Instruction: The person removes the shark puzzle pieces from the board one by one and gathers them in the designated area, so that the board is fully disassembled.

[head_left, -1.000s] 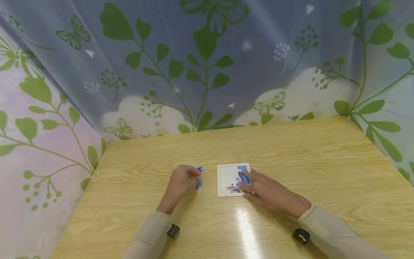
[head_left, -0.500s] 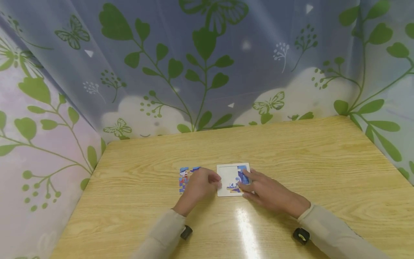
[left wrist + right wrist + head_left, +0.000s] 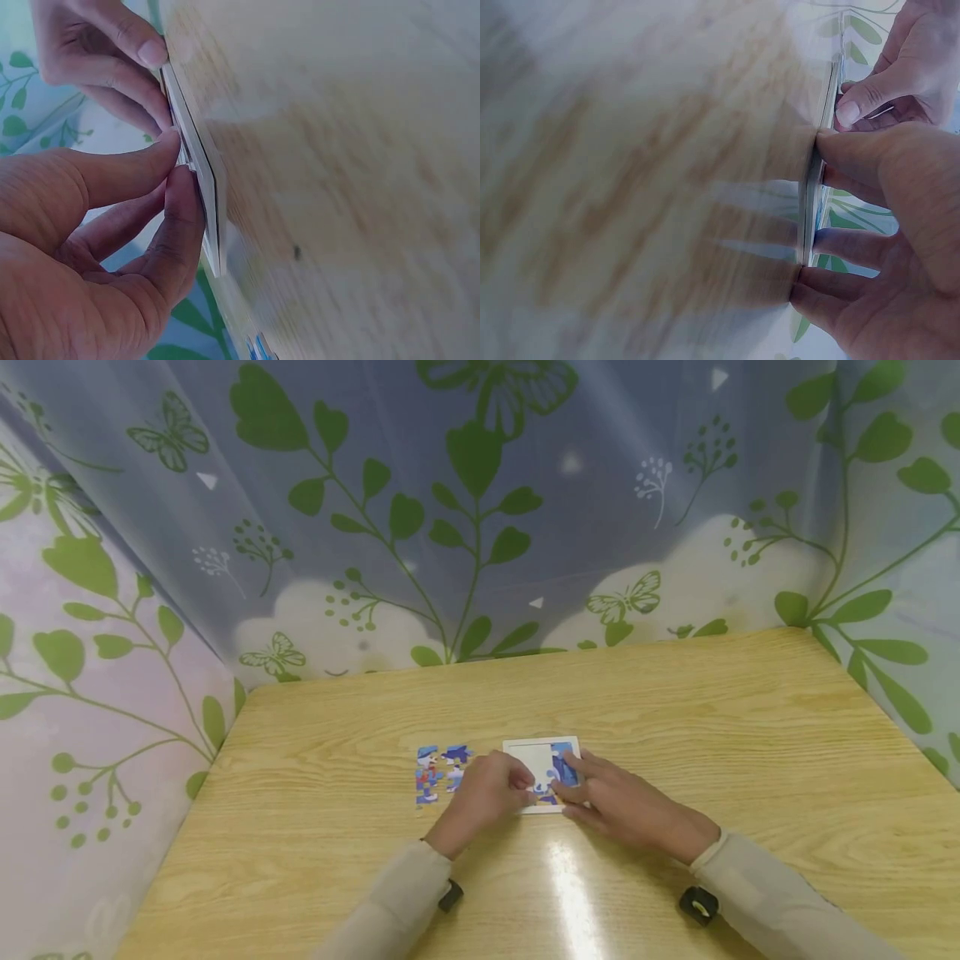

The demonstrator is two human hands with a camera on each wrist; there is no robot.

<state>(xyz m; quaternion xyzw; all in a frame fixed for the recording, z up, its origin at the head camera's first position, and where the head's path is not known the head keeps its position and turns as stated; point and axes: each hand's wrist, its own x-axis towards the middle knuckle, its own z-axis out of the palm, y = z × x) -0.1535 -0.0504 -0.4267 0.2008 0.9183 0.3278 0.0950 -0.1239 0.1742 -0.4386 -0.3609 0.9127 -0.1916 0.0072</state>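
Note:
A square jigsaw tray with a white rim point(image 3: 540, 741) lies on the table, its right side filled with blue and purple joined pieces point(image 3: 562, 772). My left hand point(image 3: 483, 792) reaches over the tray's lower left, thumb and forefinger pinching a small jigsaw piece point(image 3: 185, 160), mostly hidden by the fingertips. At the opposite side, my right hand point(image 3: 626, 802) rests with spread fingers on the tray and its right edge. In the right wrist view, the thumb and fingertips touch the tray's edge point(image 3: 808, 202).
Left of the tray lie several loose jigsaw pieces point(image 3: 427, 775) in blue, red and white, partly behind my left hand. The wooden table point(image 3: 337, 718) ends at a leaf-printed curtain point(image 3: 585, 527) at the back and sides.
My left hand has moved right from the loose pieces to over the tray, uncovering more of those pieces. The right hand and the tray stay in place.

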